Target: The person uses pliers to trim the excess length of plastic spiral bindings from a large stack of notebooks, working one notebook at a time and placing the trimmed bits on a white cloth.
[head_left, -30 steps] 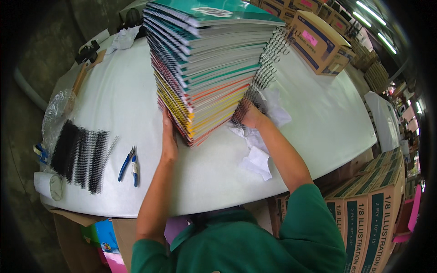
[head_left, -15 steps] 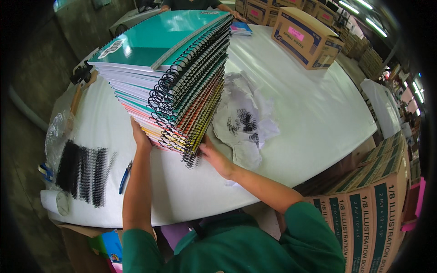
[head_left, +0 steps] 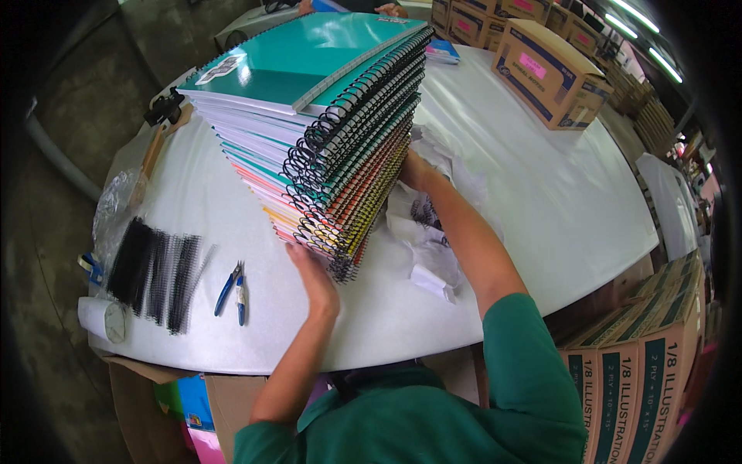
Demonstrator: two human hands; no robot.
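Observation:
A tall stack of spiral notebooks (head_left: pixel 270 58) stands at the middle of the table, teal covers on top and black coil bindings (head_left: pixel 348 155) facing right. Lower in the pile, orange, yellow and pink edges show. My left hand (head_left: pixel 311 274) grips the bottom of the stack near its front corner, fingers partly hidden beneath it. Against the coil side, farther back, my right hand (head_left: pixel 418 172) holds the stack, its fingertips hidden behind the notebooks. Both hands are closed around the pile. Loose coil ends hang at its near lower corner.
Blue-handled pliers (head_left: pixel 231 292) lie left of my forearm, beside a row of black coils (head_left: pixel 151 274). Crumpled white paper (head_left: pixel 425 247) with coils lies right of the stack. A cardboard box (head_left: pixel 549 73) stands far right; stacked cartons (head_left: pixel 634 363) are near right. Another person's hand (head_left: pixel 392 10) shows beyond.
My right hand has slid from the near corner back along the coil side. My left hand has moved from the left side to the front bottom corner. The view has shifted.

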